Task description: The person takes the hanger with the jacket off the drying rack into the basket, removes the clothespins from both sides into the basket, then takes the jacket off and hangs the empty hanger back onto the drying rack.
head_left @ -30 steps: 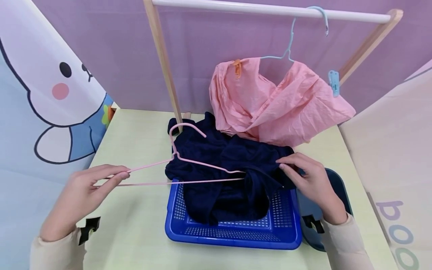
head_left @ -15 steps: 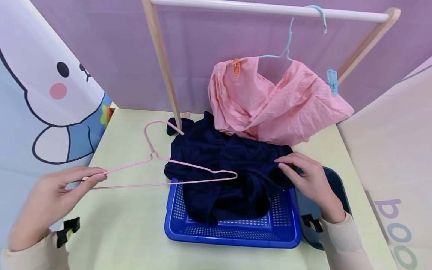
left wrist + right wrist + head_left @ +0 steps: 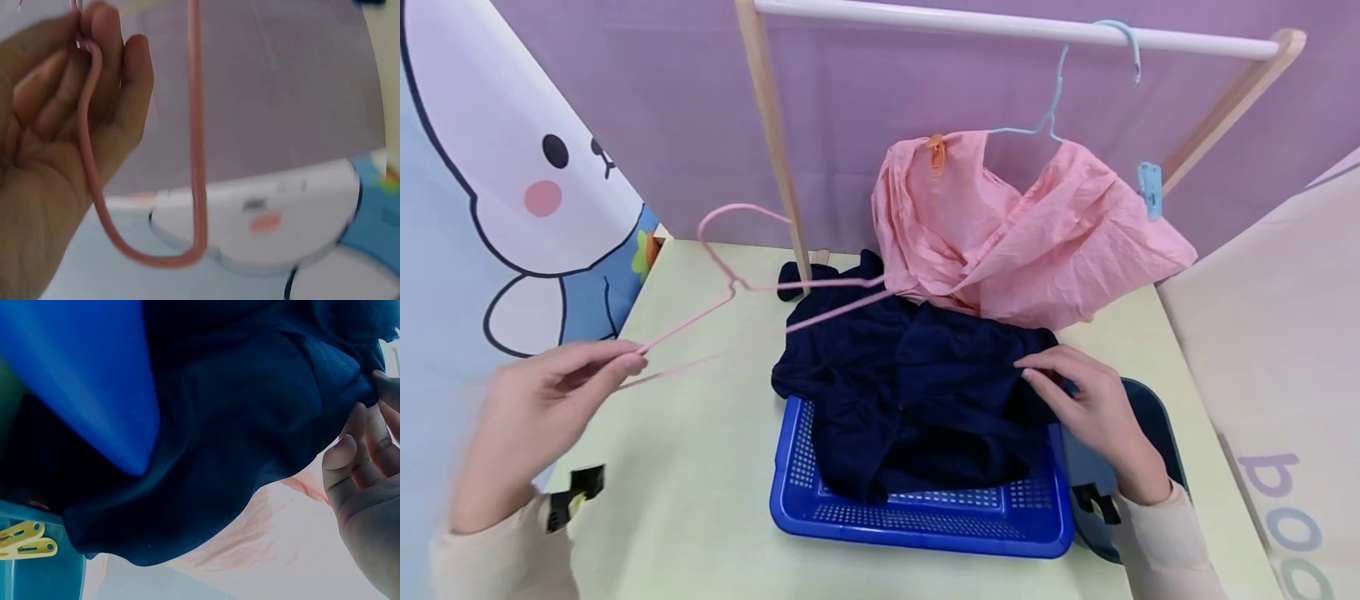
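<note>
Raised and tilted since the earlier frame, the pink hanger (image 3: 197, 144) no longer lay level over the basket; its far end had come up to the lower left edge of the pink garment (image 3: 1037, 242), and whether it passed behind that cloth could not be determined. Folds of the navy garment (image 3: 910, 375) had settled flatter, and its open mouth was less evident. Judged from this, the hanger was free of the navy cloth, so the two remained to be treated as separate items.

Largest first: the table (image 3: 685, 483) bore a drying rack (image 3: 925, 17), from whose white rail the pink garment hung on a light-blue hanger (image 3: 1060, 79). The navy garment lay heaped partly in the blue basket (image 3: 917, 540) and partly on the table behind it. A dark teal bin (image 3: 1153, 425) stood just right of the basket.

The left hand (image 3: 546, 408) pinched the pink hanger near one end — thumb and finger closed on the wire, the looped end extending past the grip. The right hand (image 3: 1092, 415) pinched the right-hand edge of the navy garment and appeared to be steadying it.

Smallest items: an orange clip (image 3: 937, 156) and a blue clip (image 3: 1150, 190) on the pink garment, and yellow pegs (image 3: 28, 549) in the bin.
</note>
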Motion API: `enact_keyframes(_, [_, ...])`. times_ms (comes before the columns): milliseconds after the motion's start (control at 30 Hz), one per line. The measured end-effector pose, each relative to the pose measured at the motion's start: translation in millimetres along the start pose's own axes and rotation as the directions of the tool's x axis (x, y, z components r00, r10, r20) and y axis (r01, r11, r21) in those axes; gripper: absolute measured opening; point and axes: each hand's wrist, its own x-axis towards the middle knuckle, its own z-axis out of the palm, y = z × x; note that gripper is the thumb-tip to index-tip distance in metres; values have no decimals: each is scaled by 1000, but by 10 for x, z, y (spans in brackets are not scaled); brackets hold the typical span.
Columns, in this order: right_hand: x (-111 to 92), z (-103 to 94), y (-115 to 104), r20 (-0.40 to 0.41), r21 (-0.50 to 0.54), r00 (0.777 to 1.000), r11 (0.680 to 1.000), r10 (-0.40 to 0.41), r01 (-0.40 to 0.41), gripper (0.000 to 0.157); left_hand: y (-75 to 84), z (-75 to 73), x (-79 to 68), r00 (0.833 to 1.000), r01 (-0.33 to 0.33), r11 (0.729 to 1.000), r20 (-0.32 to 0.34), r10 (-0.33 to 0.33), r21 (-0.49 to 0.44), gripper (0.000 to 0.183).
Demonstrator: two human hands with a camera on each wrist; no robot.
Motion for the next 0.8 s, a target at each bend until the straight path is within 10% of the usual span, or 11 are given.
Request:
enact_keyframes(133, [16, -13, -73, -2, 4, 1000, 1000, 2, -2, 37, 123, 286, 158, 988, 126, 977, 111, -108, -170, 18])
enact_keyframes(233, [69, -30, -197, -7, 8, 1000, 1000, -6, 6, 36, 226, 528, 245, 959, 254, 906, 212, -189, -338, 16])
enact_keyframes(600, [132, -66, -365, -14, 11, 1000, 1000, -10, 10, 32, 579, 953, 335, 896, 438, 428, 422, -137, -790, 23])
enact_keyframes(700, [112, -76, -351, -14, 4, 1000, 1000, 1, -1, 32, 709, 925, 343, 887, 454, 387, 446, -116, -803, 21])
enact_keyframes(800, [110, -72, -347, -10, 12, 1000, 1000, 4, -4, 33, 861, 834, 349, 881, 465, 419, 455, -131, -780, 24])
